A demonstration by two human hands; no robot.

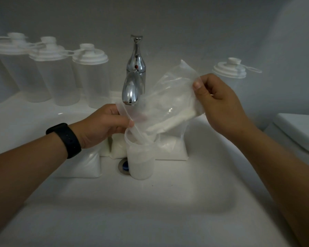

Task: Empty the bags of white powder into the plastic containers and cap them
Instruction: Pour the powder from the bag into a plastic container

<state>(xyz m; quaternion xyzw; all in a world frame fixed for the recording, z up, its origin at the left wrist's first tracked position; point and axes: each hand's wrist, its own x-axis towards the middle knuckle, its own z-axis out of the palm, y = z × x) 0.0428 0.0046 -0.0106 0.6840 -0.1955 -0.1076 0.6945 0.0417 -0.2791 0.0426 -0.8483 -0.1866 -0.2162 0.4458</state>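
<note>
Fingers of both hands tilt bag into container.

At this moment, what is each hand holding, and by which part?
Both hold the same clear bag of powder: the left hand grips its open mouth over the open container, and the right hand pinches its raised closed end.

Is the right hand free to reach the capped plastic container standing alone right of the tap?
Probably not yet: the right hand pinches the tilted clear powder bag; the lone capped translucent container stands unobstructed just behind it.
</note>
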